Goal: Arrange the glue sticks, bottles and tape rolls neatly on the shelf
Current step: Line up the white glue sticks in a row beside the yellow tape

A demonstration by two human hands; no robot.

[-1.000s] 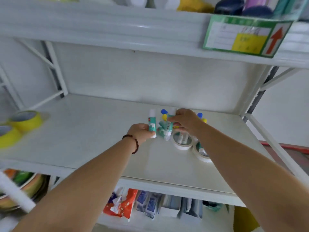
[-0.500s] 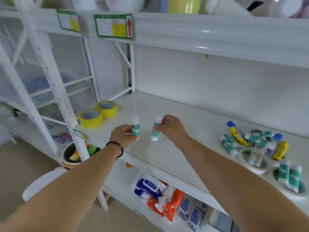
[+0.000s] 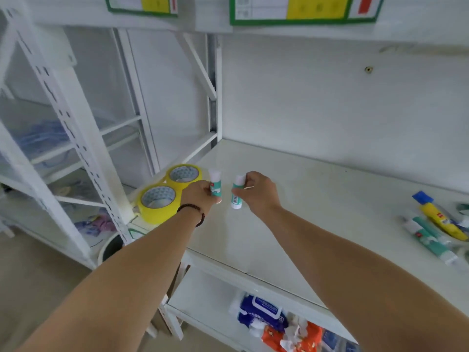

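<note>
head view, progress: early, by my reading. two yellow tape rolls (image 3: 170, 192) sit side by side at the left end of the shelf (image 3: 317, 199), touching or nearly so, both lying flat with the core facing up; that corner looks sorted. nothing else stands in a row yet.
head view, in hand: the left hand (image 3: 199, 195) is closed around one glue stick (image 3: 215, 185), held upright just to the right of the tape rolls. the right hand (image 3: 258, 193) pinches a second glue stick (image 3: 237, 191), also upright, close beside the first but apart from it.
head view, contact: both sticks are low over the shelf; whether their bases touch the surface i cannot tell.
head view, left to do: a loose pile (image 3: 436, 229) lies at the right edge of the frame, well apart from the hands. it holds several lying glue sticks and a yellow bottle with a blue cap (image 3: 437, 217), criss-crossed. part of it is cut off by the frame, so the count is unclear. i judge most of the sorting is still ahead.
head view, look of the sticks: short white cylinders, white cap on top, a teal band around the body; the right one shows a barcode near its base. small print is too blurred to read.
head view, handling guess: light and narrow, so they may tip easily if set down crooked.
</note>
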